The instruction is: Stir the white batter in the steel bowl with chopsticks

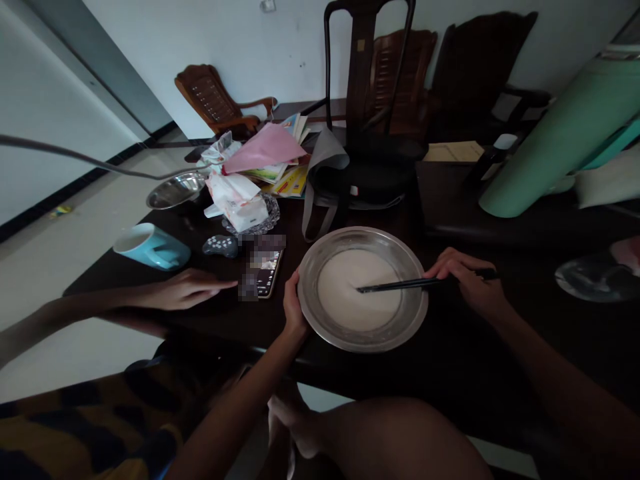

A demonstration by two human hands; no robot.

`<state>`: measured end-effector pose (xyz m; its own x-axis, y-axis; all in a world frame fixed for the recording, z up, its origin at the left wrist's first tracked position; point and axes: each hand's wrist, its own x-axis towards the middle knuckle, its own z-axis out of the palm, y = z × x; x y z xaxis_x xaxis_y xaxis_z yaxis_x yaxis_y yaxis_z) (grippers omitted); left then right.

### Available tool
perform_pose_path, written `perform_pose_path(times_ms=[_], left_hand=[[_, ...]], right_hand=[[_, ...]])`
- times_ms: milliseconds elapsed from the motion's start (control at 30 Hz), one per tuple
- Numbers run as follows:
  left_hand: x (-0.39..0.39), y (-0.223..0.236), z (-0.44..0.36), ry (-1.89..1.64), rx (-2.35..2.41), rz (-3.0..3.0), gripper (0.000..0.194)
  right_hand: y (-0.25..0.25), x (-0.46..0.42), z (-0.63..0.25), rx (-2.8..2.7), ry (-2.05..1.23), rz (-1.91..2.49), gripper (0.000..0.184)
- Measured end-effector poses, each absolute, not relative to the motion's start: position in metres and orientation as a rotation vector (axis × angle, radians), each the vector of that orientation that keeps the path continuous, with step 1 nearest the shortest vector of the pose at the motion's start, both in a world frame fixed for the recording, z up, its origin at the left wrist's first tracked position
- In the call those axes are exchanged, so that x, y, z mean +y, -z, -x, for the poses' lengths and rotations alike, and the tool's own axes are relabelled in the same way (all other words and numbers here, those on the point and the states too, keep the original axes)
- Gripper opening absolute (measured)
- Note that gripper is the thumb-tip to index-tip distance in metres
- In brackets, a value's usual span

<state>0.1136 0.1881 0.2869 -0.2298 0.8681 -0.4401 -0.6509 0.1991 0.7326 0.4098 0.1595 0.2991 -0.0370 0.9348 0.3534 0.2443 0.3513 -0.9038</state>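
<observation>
A wide metal bowl (pixel 417 313) stands near the front edge of the dark table, with a smooth off-white liquid batter (pixel 345 300) in it. My left hand (pixel 296 303) grips the bowl's left rim, thumb along the outside. In my right hand (pixel 467 279) is a pair of dark chopsticks (pixel 400 285), the fingers closed around their upper part. They slant leftward over the rim, and their tips dip into the middle of the batter.
At left another person's hand (pixel 193 289) points at a smartphone (pixel 269 272). Around it are a blue mug (pixel 153 247), game controller (pixel 221 246), tissue pack (pixel 237 203) and second metal bowl (pixel 176 191). A black bag (pixel 370 177) lies behind my bowl; a green cylinder (pixel 555 140) leans at right.
</observation>
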Motion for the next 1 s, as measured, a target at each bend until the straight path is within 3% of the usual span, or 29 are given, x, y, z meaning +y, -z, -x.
perform_pose_path(times_ms=[800,1000], left_hand=[[0.1908,-0.2822,-0.1127,-1.446,1.075,-0.302,0.017],[0.1914,-0.2797,-0.1108,-1.428,1.078,-0.311,0.018]], right_hand=[[-0.2986,0.1604,-0.4107,-1.616,-0.806,1.132,0.026],[-0.299,0.1607,-0.4108,-1.587,-0.845,1.09,0.031]])
